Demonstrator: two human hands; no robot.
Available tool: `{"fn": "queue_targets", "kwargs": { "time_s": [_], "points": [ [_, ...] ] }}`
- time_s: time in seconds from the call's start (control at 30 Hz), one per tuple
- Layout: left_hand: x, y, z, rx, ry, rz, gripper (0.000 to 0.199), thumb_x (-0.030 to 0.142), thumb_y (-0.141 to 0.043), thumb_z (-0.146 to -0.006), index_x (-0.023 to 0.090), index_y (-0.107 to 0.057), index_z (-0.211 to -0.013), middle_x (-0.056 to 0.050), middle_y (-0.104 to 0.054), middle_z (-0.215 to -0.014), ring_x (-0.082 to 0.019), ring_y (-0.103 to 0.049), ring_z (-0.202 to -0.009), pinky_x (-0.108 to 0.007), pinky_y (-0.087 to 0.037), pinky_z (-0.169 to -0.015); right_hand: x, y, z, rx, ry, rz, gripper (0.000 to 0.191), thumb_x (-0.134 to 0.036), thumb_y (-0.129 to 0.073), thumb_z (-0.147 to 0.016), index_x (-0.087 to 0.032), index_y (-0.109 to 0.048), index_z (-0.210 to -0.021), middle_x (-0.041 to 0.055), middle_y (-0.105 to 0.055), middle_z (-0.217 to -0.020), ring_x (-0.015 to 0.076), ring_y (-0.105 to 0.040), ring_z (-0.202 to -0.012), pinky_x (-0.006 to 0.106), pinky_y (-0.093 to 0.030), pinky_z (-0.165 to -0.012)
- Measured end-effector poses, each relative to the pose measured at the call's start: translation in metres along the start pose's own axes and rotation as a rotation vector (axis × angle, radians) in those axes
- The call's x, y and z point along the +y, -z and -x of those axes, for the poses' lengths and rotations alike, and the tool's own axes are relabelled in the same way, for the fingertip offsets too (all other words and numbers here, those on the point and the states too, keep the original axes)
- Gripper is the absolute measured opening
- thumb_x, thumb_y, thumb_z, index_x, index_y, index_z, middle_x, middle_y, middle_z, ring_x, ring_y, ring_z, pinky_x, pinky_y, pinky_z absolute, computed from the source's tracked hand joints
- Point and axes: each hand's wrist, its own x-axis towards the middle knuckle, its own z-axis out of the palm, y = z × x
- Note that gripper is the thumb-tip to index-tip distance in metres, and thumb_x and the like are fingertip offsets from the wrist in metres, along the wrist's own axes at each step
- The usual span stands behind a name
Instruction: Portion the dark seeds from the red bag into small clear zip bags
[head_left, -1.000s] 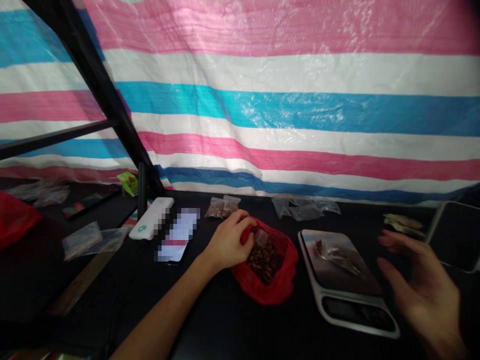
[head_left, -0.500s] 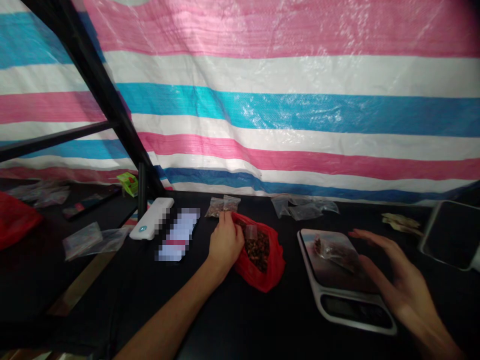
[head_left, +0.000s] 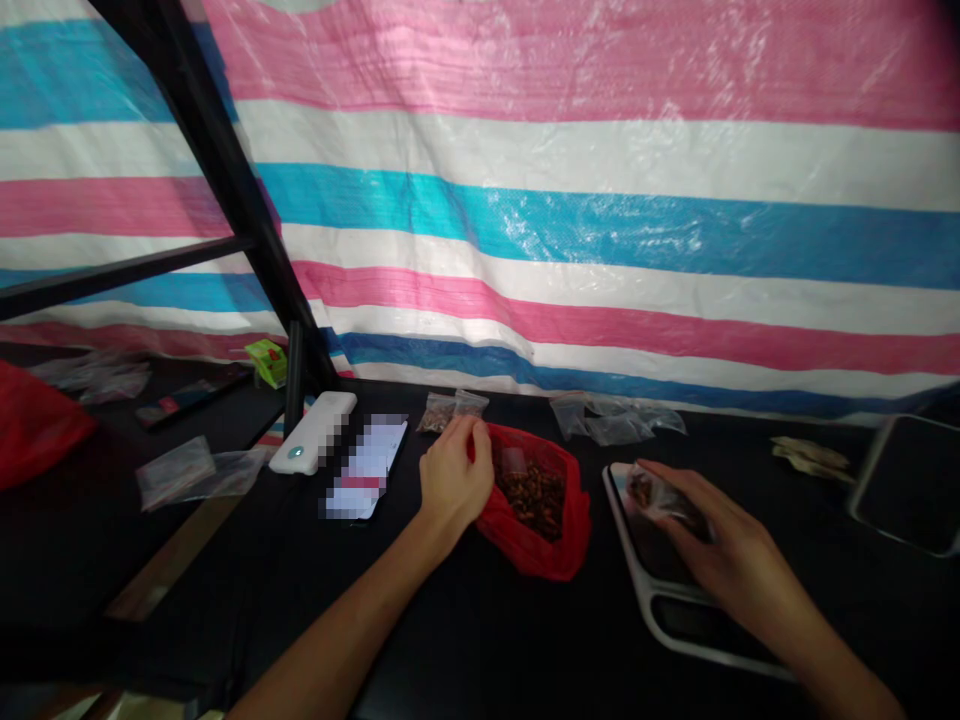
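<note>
Clear plastic bag [head_left: 665, 500] holding brown matter lies at the platform of a white-rimmed digital scale with a dark top [head_left: 660, 555], and I record it within the grasp of the right hand [head_left: 731, 545]. Thumb and fingers of that hand close around the bag from its right side; whether it touches the platform I cannot tell. Part of the scale is covered by the hand and wrist, and I cannot read its display. I find the left hand [head_left: 454, 480] at the left rim of a thin red plastic bag [head_left: 576, 545], fingers curled together and pinching the edge. Its mouth faces up, showing small brown elongated pieces [head_left: 540, 500] with a small clear plastic piece [head_left: 515, 460] lying on them. Just beyond the left hand I note two small clear packets with brownish contents [head_left: 452, 408]; behind the red bag and scale lie several flat transparent bags [head_left: 619, 425]. To the left, a black-edged phone with a pixelated screen [head_left: 371, 465] sits beside a white rounded slab [head_left: 319, 430]. Crumpled tan material [head_left: 810, 458] lies at right. All these rest on the black counter [head_left: 480, 650].
</note>
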Motion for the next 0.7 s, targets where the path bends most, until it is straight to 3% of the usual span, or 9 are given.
{"fn": "queue_targets", "kwargs": {
  "time_s": [0.07, 0.13, 0.27, 0.37, 0.5, 0.7],
  "points": [
    [-0.004, 0.0, -0.002, 0.005, 0.0, -0.011, 0.035, 0.033, -0.034, -0.107, 0.025, -0.063, -0.089, -0.003, -0.072, -0.096, -0.023, -0.069, -0.09, -0.031, -0.042, -0.072, -0.026, -0.002, -0.014, -0.061, 0.063, -0.015, 0.046, -0.036, -0.06, -0.099, -0.035, -0.054, -0.144, 0.0045, -0.069, -0.136, 0.0272, -0.068, -0.121, 0.045, -0.056, -0.102],
    [-0.006, -0.002, -0.004, 0.009, -0.006, -0.023, 0.036, 0.033, -0.033, -0.107, 0.025, -0.062, -0.086, -0.003, -0.072, -0.095, -0.022, -0.069, -0.089, -0.03, -0.041, -0.071, -0.05, -0.007, -0.03, -0.122, 0.132, 0.011, 0.047, -0.031, -0.062, -0.098, -0.036, -0.055, -0.144, 0.0037, -0.07, -0.135, 0.0281, -0.068, -0.121, 0.051, -0.051, -0.109],
    [-0.008, -0.004, -0.005, 0.017, -0.01, -0.038, 0.037, 0.033, -0.033, -0.108, 0.024, -0.059, -0.084, -0.003, -0.072, -0.094, -0.022, -0.068, -0.087, -0.03, -0.04, -0.07, -0.076, -0.02, -0.056, -0.204, 0.176, 0.076, 0.059, -0.02, -0.063, -0.093, -0.033, -0.051, -0.149, 0.0064, -0.073, -0.131, 0.0297, -0.07, -0.114, 0.056, -0.052, -0.105],
    [-0.007, -0.003, -0.004, 0.029, -0.022, -0.004, 0.035, 0.033, -0.032, -0.108, 0.025, -0.061, -0.091, -0.003, -0.073, -0.096, -0.021, -0.069, -0.089, -0.03, -0.042, -0.072, -0.078, -0.026, -0.063, -0.229, 0.196, 0.118, 0.065, -0.024, -0.063, -0.095, -0.032, -0.043, -0.156, 0.0083, -0.074, -0.125, 0.0292, -0.071, -0.108, 0.053, -0.057, -0.096],
    [-0.008, -0.002, -0.005, 0.046, -0.028, 0.042, 0.032, 0.032, -0.032, -0.108, 0.027, -0.062, -0.099, -0.002, -0.073, -0.099, -0.022, -0.069, -0.093, -0.031, -0.044, -0.076, -0.078, -0.028, -0.064, -0.234, 0.203, 0.113, 0.061, -0.025, -0.062, -0.097, -0.034, -0.044, -0.155, 0.007, -0.074, -0.125, 0.0285, -0.07, -0.106, 0.052, -0.056, -0.096],
    [-0.009, -0.002, -0.006, 0.113, -0.084, 0.097, 0.031, 0.029, -0.034, -0.107, 0.024, -0.063, -0.096, -0.004, -0.068, -0.103, -0.021, -0.066, -0.099, -0.033, -0.048, -0.087, -0.063, -0.013, -0.049, -0.136, 0.052, -0.01, 0.05, -0.04, -0.064, -0.097, -0.036, -0.055, -0.146, 0.0053, -0.071, -0.133, 0.0294, -0.07, -0.115, 0.049, -0.057, -0.099]
  ]
}}
